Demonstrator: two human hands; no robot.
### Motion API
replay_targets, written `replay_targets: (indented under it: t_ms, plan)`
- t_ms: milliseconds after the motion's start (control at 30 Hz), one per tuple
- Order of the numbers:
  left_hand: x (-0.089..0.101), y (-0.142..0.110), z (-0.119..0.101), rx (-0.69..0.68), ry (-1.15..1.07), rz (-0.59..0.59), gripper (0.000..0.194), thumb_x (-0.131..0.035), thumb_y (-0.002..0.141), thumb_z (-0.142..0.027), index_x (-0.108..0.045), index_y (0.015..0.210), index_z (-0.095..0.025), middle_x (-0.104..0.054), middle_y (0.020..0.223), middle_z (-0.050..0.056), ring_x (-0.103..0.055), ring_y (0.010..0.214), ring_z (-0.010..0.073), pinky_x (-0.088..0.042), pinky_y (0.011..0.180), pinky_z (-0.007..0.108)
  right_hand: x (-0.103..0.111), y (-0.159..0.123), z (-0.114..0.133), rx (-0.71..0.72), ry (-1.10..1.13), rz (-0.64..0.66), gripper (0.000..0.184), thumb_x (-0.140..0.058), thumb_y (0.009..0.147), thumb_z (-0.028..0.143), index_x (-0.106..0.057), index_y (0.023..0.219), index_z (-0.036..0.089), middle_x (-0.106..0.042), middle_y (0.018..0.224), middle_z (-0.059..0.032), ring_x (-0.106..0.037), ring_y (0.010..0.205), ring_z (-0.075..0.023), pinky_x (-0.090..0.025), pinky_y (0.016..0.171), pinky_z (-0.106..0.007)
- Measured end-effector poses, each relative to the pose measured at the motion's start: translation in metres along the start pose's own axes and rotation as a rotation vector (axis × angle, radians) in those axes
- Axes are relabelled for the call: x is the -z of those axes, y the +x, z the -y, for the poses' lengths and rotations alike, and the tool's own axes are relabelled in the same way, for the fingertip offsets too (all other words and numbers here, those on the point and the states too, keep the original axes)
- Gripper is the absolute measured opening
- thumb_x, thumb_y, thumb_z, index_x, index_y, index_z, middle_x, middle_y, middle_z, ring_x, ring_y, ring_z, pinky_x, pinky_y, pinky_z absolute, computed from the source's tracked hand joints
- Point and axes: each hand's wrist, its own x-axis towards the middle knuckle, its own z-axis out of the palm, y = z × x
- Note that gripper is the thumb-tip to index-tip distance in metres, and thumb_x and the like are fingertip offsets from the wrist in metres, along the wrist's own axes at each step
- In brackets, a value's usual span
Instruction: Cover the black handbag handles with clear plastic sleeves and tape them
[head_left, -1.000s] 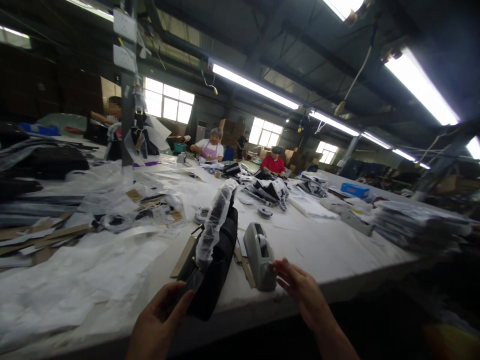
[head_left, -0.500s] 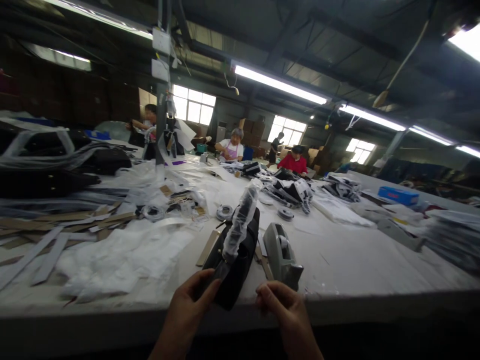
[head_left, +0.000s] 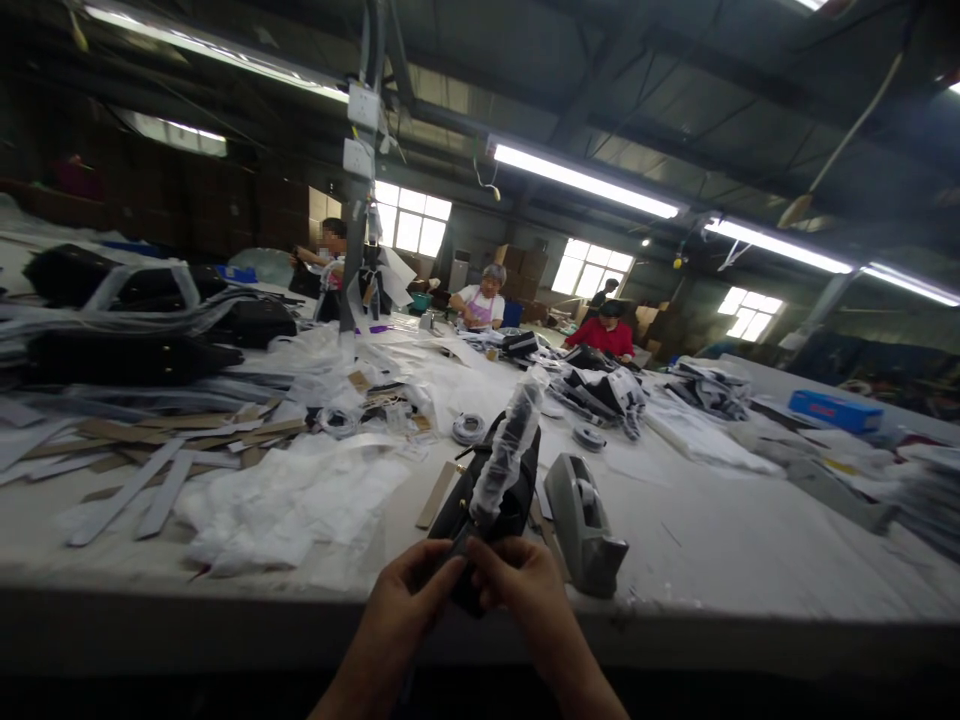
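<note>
A black handbag (head_left: 519,490) stands at the table's front edge, its raised handle (head_left: 511,445) wrapped in clear plastic. My left hand (head_left: 409,600) pinches the near end of that handle between thumb and fingers. Close beside it, my right hand (head_left: 517,580) is closed with its fingertips at the same spot on the handle; whether a small piece of tape is in them I cannot make out. Just right of the bag sits a grey tape dispenser (head_left: 589,525). Both hands partly hide the lower front of the bag.
White padding sheets (head_left: 289,500) and cardboard strips (head_left: 161,490) lie to the left, below a stack of black bags (head_left: 135,355). Tape rolls (head_left: 469,428) and wrapped pieces (head_left: 604,395) spread over the far table. A blue box (head_left: 836,410) is at right. Several people work beyond.
My right hand has moved left from beside the tape dispenser to the bag's handle, meeting my left hand. The whole view has shifted, with things appearing farther right.
</note>
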Motion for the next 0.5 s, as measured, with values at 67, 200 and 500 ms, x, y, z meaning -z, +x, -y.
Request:
replay_targets:
  t_ms: [67, 200, 500]
  plan:
    - [0.001, -0.001, 0.001, 0.03, -0.065, 0.032, 0.051, -0.078, 0.066, -0.057, -0.071, 0.093, -0.014, -0.047, 0.051, -0.008, -0.03, 0.041, 0.0044, -0.02, 0.04, 0.017, 0.003, -0.003, -0.005, -0.055, 0.204, 0.107, 0.041, -0.083, 0.065, 0.052, -0.073, 0.069, 0.012, -0.068, 0.062, -0.0031, -0.057, 0.048, -0.0079, -0.046, 0.049, -0.018]
    - [0.007, -0.004, 0.001, 0.079, -0.131, 0.098, 0.041, -0.073, 0.074, -0.053, -0.067, 0.084, -0.014, -0.05, 0.061, -0.004, -0.035, 0.046, 0.0041, -0.021, 0.042, 0.015, 0.008, -0.007, -0.015, -0.084, 0.323, 0.19, 0.037, -0.085, 0.066, 0.046, -0.077, 0.084, 0.014, -0.072, 0.078, -0.0054, -0.061, 0.059, -0.0092, -0.051, 0.06, -0.021]
    - [0.001, -0.009, -0.005, 0.195, -0.175, 0.148, 0.041, -0.073, 0.073, -0.053, -0.059, 0.074, -0.015, -0.048, 0.056, -0.007, -0.019, 0.037, -0.0011, -0.01, 0.038, 0.015, -0.014, -0.005, -0.024, 0.112, -0.012, -0.087, 0.042, -0.076, 0.07, 0.056, -0.075, 0.066, 0.014, -0.065, 0.054, -0.0032, -0.054, 0.05, -0.0137, -0.043, 0.051, -0.023]
